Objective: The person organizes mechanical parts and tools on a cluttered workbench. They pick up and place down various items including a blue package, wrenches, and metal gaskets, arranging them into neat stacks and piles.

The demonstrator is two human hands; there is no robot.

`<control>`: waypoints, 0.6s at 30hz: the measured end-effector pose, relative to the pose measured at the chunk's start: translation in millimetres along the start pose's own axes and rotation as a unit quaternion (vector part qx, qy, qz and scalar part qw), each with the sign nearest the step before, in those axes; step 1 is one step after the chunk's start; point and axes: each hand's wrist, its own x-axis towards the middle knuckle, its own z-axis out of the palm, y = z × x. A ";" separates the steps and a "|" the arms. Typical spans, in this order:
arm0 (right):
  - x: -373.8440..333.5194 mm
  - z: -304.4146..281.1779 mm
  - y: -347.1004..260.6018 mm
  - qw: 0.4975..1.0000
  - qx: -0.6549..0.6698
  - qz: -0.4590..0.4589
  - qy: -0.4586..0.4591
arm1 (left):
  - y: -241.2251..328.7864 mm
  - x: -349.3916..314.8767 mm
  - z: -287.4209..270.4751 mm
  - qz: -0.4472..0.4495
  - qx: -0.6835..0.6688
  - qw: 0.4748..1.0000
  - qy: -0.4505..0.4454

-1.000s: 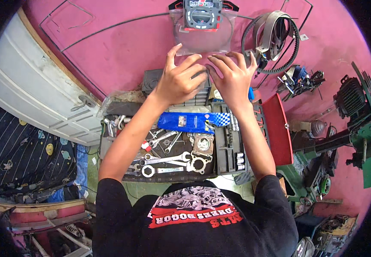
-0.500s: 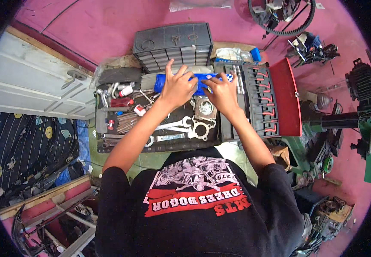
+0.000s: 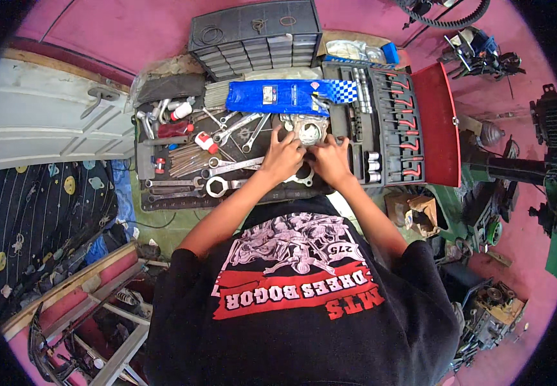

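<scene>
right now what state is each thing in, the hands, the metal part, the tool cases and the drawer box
left hand: closed on the metal part
right hand: fingers on the same part
metal part: flat in the tray, round bore facing up
socket case: open, red lid folded back
drawer box: drawers shut
blue packet: lying flat across the tools

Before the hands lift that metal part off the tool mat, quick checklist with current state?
1. Both hands on the part: ok. Left hand and right hand both touch the round metal part.
2. Firm grip: cannot tell, fingers hide the contact.
3. Space around the part: not ok. Wrenches lie close on its left, the socket case on its right.
4. Blue packet free of the part: cannot tell, its edge sits right at the part's far side.
5. Part in view: ok, its bore shows between the hands.
</scene>
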 end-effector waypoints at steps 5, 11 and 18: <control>-13.9 8.9 -2.8 0.998 -0.021 0.026 -0.057 | 10.6 -13.0 17.6 -0.003 -0.017 1.000 0.009; -20.0 19.3 -1.7 0.999 -0.032 0.013 -0.027 | 15.1 -20.8 25.7 -0.017 -0.017 1.000 0.018; -22.8 23.6 -6.8 0.999 -0.041 0.013 0.020 | 14.5 -21.0 28.8 -0.033 -0.019 0.999 0.000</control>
